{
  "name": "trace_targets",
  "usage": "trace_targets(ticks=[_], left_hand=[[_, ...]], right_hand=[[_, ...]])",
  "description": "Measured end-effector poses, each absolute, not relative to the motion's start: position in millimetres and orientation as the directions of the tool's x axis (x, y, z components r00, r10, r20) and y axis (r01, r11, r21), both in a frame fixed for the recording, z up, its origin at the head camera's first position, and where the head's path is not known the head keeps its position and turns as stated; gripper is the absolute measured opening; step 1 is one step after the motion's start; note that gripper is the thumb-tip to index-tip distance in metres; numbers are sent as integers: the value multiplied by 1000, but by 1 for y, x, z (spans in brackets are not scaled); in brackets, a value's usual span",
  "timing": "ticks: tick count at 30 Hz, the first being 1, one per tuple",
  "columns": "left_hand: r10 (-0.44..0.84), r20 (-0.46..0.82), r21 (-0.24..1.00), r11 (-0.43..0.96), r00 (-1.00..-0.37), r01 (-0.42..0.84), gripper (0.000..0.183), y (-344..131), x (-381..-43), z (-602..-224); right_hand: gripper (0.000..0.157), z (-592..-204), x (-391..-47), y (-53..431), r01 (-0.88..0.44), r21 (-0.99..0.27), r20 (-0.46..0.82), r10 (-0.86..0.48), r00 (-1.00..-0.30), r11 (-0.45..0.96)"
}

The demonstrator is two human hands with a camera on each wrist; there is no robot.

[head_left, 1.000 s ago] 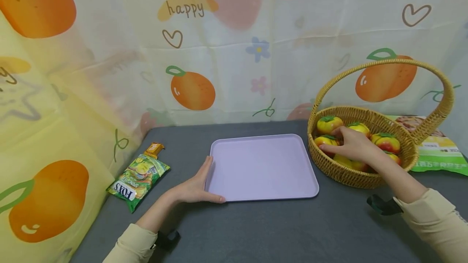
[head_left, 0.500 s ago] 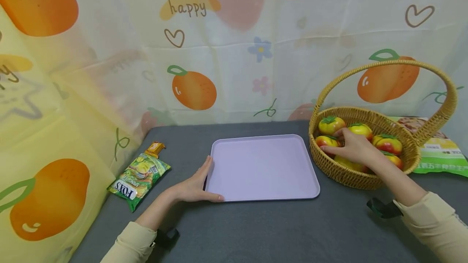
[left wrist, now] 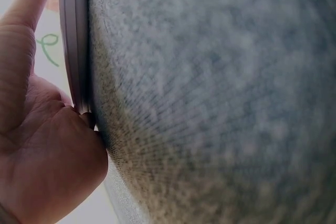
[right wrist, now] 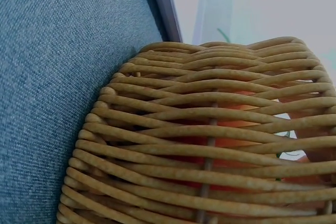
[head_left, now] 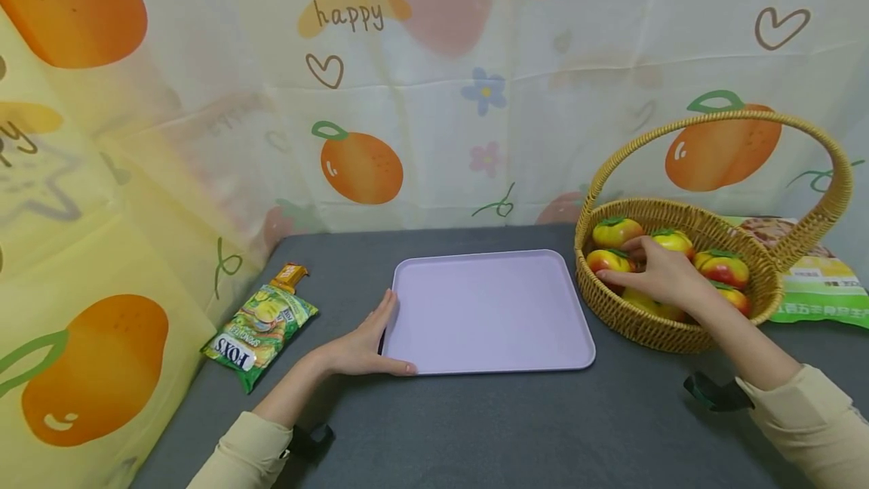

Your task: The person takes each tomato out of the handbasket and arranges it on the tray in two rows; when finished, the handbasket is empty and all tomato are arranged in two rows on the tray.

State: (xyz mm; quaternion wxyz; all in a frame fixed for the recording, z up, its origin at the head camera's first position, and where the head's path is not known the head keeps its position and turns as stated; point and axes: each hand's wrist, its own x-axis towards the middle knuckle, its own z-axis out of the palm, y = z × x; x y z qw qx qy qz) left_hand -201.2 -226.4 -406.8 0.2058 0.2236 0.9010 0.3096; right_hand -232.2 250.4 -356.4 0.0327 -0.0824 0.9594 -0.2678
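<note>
In the head view, my left hand (head_left: 356, 349) rests against the near left corner of a lilac tray (head_left: 492, 312), fingers straight along its left side and thumb on the front edge. The left wrist view shows the palm beside the tray's rim (left wrist: 74, 40). My right hand (head_left: 660, 275) reaches into a wicker basket (head_left: 631, 329) and grips a red-yellow persimmon (head_left: 606, 261) between thumb and fingers. Several more persimmons with green tops lie around it, one persimmon (head_left: 616, 232) behind. In the right wrist view the basket's woven wall (right wrist: 210, 129) hides most of the fruit and hand.
A green snack bag (head_left: 261, 330) and a small orange packet (head_left: 288, 276) lie left of the tray. The basket's tall handle (head_left: 713, 118) arches over the fruit. Behind the basket lies a green-and-white bag (head_left: 818, 285). A printed cloth (head_left: 434, 134) hangs along the table's back edge.
Both hands hold nearly the same places. The head view has shifted slightly, so everything sits a little farther right in it.
</note>
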Motion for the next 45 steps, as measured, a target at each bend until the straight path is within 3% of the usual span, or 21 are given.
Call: trace_targets(ticks=[19, 45], left_hand=[[531, -232, 659, 702, -815, 270, 123, -227, -200, -406], [535, -234, 640, 713, -812, 285, 123, -227, -201, -408]], right_hand=[[89, -345, -220, 249, -125, -585, 37, -127, -991, 801], [83, -321, -196, 230, -236, -626, 187, -151, -971, 743]])
